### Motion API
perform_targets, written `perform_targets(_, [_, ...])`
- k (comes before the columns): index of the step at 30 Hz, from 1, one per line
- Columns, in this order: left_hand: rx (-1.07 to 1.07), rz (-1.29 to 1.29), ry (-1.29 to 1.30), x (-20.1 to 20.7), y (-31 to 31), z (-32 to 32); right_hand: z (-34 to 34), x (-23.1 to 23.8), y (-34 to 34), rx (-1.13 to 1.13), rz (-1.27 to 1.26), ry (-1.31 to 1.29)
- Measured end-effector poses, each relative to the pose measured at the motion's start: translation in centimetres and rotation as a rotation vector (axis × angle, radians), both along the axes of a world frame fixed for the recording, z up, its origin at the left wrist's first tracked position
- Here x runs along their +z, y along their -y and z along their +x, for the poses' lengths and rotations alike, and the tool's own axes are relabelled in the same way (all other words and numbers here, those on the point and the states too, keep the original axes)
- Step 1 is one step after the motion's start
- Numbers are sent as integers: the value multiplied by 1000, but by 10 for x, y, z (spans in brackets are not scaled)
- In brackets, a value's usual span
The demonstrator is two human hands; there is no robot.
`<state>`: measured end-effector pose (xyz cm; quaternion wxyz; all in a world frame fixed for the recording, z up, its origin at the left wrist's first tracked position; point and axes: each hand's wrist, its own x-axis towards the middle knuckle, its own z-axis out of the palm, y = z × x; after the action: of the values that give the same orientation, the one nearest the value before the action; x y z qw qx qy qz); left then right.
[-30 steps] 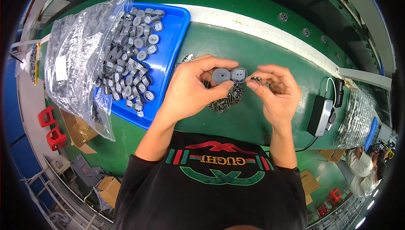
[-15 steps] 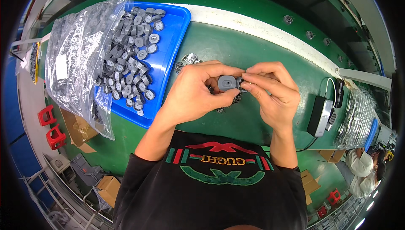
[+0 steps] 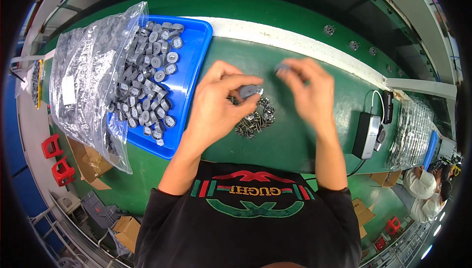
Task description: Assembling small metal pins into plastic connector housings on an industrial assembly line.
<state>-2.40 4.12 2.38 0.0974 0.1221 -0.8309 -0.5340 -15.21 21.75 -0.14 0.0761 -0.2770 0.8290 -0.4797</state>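
Observation:
My left hand (image 3: 210,100) pinches a grey round plastic piece (image 3: 249,91) between thumb and forefinger. A pale end shows on the side of the piece facing right. Apart from it, my right hand (image 3: 310,88) is raised and smeared by motion. Its fingertips close on something small and dark that I cannot make out. Just below the left fingertips, on the green tabletop, lies a pile of small metal parts with thin prongs (image 3: 255,124), partly hidden by that hand.
A blue tray (image 3: 199,54) at the left holds many grey round pieces (image 3: 147,78), some spilling from a clear plastic bag (image 3: 81,66). At the right stand a black-and-silver device (image 3: 365,135) with a cable and a clear wrapped stack (image 3: 410,133). Several metal parts (image 3: 354,45) lie beyond the white ledge.
My hands have drawn apart; the right has moved up and away from the grey piece, which the left still holds. The metal pile now shows more fully below.

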Motion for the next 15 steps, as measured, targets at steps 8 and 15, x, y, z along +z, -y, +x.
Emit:
perform_targets(8, [135,353,-85,-1,34,21,-148,-24,21,-148,411,-230])
perform_targets(15, [174,765,-157,-12,50,37,-134,-40,20,-183,379,-752])
